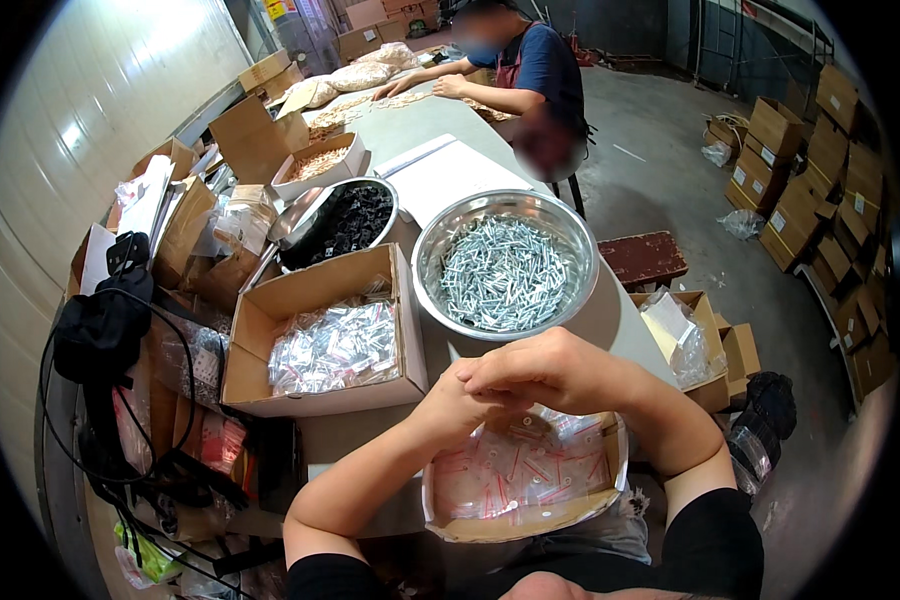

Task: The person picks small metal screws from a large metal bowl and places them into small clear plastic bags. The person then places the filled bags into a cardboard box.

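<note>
Meeting over a shallow cardboard box (440, 505), the right hand (550, 362) lies across the left hand (465, 405); their overlap hides each grip, so I cannot tell whether anything is held. The box sits at the near edge of the surface (622, 335), loaded with clear bags (530, 475) marked in red, its far rim partly covered by the hands.

Just beyond, a steel bowl (582, 258) heaped with screws (505, 272) blocks the way forward, and a taller carton (320, 402) of filled packets (335, 345) walls off the left. Behind that crowd a bowl of black pieces (342, 225) and a white box (345, 168) of tan ones. White paper (452, 182) lies past the screws. Farther off, a co-worker (550, 75) leans over the surface; stacked cartons (800, 210) line the right side.
</note>
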A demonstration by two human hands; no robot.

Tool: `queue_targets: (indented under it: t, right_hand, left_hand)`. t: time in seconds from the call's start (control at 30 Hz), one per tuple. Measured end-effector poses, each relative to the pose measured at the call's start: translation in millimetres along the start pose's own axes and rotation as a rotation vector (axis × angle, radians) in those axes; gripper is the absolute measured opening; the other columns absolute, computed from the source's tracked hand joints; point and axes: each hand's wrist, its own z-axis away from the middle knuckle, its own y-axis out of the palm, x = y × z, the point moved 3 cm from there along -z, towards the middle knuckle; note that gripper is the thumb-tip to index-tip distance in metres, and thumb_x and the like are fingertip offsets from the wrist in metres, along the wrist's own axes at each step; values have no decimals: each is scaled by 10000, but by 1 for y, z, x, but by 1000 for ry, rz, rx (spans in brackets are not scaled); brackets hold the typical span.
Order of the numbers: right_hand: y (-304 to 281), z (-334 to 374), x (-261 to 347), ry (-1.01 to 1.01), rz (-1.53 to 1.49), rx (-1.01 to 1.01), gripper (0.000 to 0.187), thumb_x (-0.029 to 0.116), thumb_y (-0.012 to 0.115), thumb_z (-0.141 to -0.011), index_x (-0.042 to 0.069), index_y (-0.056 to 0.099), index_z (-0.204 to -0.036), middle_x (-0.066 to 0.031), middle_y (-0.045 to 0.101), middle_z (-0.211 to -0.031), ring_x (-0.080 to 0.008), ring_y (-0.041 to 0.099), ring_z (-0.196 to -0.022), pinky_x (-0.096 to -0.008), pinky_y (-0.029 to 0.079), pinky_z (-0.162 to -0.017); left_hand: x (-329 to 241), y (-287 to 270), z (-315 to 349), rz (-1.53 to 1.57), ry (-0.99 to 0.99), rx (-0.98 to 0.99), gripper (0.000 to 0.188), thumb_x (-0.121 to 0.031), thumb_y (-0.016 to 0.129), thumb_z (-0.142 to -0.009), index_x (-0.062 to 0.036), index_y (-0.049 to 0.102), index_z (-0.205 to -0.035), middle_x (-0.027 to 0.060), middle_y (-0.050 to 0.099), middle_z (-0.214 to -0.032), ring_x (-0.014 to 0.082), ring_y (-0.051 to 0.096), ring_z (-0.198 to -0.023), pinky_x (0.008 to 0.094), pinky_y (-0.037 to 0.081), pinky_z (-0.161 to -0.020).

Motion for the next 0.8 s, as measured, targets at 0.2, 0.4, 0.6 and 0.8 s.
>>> queue_targets:
  t: [0.2,0.4,0.6,0.8]
  right_hand:
    - [-2,-5,2,-77,53,-12,306,24,644,-839,61,657,-1142,-163,667,-1126,-337,604,-1116,-400,477,-908]
    - [-3,-1,-3,-51,146,68,287,85,629,-871,67,648,-1157,-177,606,-1265,-367,500,-1253,-443,403,-997]
    - [-17,-2,0,-36,117,96,121,93,670,-835,65,652,-951,-205,581,-1229,-351,537,-1182,-421,417,-988]
    - [-19,-1,-6,-18,255,-75,146,93,733,-776,31,630,-858,-154,633,-979,-282,625,-947,-362,492,-827]
  left_hand:
    - [18,-1,-5,118,122,-51,206,-18,732,-803,-24,670,-999,44,670,-943,119,625,-889,267,507,-784]
    - [17,-1,-2,200,42,45,282,-114,769,-807,-46,653,-1055,5,629,-990,114,591,-944,264,492,-814]
    - [23,-6,-3,322,0,239,392,-167,795,-798,-29,599,-1108,18,610,-1021,101,576,-947,259,483,-827]
    - [5,6,-4,263,325,-172,415,-152,617,-951,0,414,-1279,74,544,-1175,128,525,-1095,290,480,-868]
